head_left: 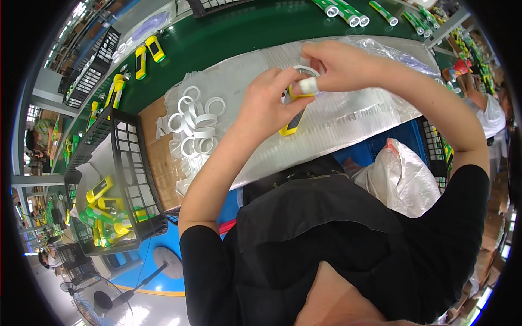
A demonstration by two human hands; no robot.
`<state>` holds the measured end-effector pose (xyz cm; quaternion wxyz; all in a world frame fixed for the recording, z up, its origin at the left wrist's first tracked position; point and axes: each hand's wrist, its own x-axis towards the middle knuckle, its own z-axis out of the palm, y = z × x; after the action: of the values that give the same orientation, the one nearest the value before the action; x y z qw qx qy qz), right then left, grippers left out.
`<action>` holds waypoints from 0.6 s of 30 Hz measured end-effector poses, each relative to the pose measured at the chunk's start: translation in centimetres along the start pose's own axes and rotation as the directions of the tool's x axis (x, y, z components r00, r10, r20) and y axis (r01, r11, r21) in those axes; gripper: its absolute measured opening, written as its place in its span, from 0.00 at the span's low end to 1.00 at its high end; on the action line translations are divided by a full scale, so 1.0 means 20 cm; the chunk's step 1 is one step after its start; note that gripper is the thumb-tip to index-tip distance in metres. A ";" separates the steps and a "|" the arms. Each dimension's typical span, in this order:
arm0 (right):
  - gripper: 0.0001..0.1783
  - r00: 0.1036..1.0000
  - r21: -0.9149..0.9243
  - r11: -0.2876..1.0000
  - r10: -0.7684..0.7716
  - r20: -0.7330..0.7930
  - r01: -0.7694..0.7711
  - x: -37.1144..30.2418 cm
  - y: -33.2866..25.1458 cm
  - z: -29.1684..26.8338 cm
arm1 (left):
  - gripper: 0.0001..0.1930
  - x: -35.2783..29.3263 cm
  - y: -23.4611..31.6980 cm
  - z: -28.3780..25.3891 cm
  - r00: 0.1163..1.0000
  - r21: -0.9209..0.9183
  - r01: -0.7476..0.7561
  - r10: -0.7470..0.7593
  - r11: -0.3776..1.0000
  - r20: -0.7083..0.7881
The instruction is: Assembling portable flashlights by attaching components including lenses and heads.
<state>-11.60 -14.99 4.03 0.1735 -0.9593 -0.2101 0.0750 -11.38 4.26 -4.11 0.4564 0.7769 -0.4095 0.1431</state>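
My left hand [266,103] is closed around a yellow and black flashlight [293,125], whose lower body sticks out below the fingers. At its upper end a white ring [307,70] shows between my two hands. My right hand [342,65] curls over that end, its fingers at the ring and its thumb wrapped in a white covering. The fingers partly hide how the ring sits on the flashlight. Left of my left forearm, several loose white rings [204,132] lie in a pile on the plastic-covered work surface [239,163].
A black crate [142,179] holding yellow and green flashlights stands at the left. Beyond the work surface runs a green belt [234,41] with yellow flashlights [155,49] and green flashlights [383,13] on it. A white sack [402,176] sits at the right; a fan [103,300] stands lower left.
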 end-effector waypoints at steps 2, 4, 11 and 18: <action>0.25 0.949 0.086 0.946 -0.309 -0.060 0.313 0.04 0.11 0.03 | 0.17 0.01 0.00 0.00 0.999 -0.077 -0.029 0.027 0.997 -0.035; 0.26 0.805 0.145 0.792 -0.576 -0.141 0.592 0.04 0.13 0.03 | 0.18 0.01 -0.01 0.00 0.999 -0.047 -0.041 0.040 0.998 -0.024; 0.26 0.976 -0.065 0.983 -0.181 -0.122 0.174 0.02 0.06 0.06 | 0.17 -0.01 0.00 -0.02 0.999 -0.020 0.031 -0.030 0.999 0.010; 0.32 0.992 -0.367 0.926 0.115 0.042 -0.092 0.04 -0.13 -0.02 | 0.18 -0.03 -0.01 -0.02 0.997 0.031 -0.033 0.035 0.999 -0.071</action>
<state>-11.77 -12.58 5.29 -0.0182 -0.9817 -0.1745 0.0738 -11.44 4.96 -4.32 0.4566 0.7709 -0.4039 0.1847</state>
